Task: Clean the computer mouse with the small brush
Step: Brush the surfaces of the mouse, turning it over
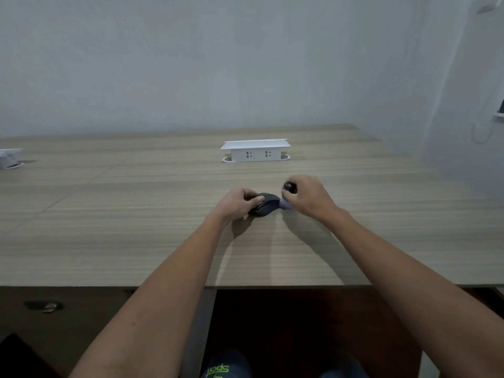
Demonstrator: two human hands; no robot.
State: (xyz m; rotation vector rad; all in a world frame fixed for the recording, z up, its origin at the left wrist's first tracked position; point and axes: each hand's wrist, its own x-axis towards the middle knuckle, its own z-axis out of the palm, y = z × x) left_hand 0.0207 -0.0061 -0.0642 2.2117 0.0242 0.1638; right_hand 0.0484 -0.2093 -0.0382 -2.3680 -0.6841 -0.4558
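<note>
A dark grey computer mouse (266, 205) lies on the wooden table (136, 227), a little right of centre. My left hand (236, 204) grips its left side, thumb on top. My right hand (309, 196) is closed around a small brush whose black handle end (289, 186) sticks up out of my fist. The pale lilac bristles (285, 205) point down and touch the right end of the mouse. Most of the handle is hidden inside my fist.
A white socket box (255, 150) stands on the table behind the mouse. Another white box (9, 158) sits at the far left edge. The table's front edge runs across below my forearms. A grey wall rises behind.
</note>
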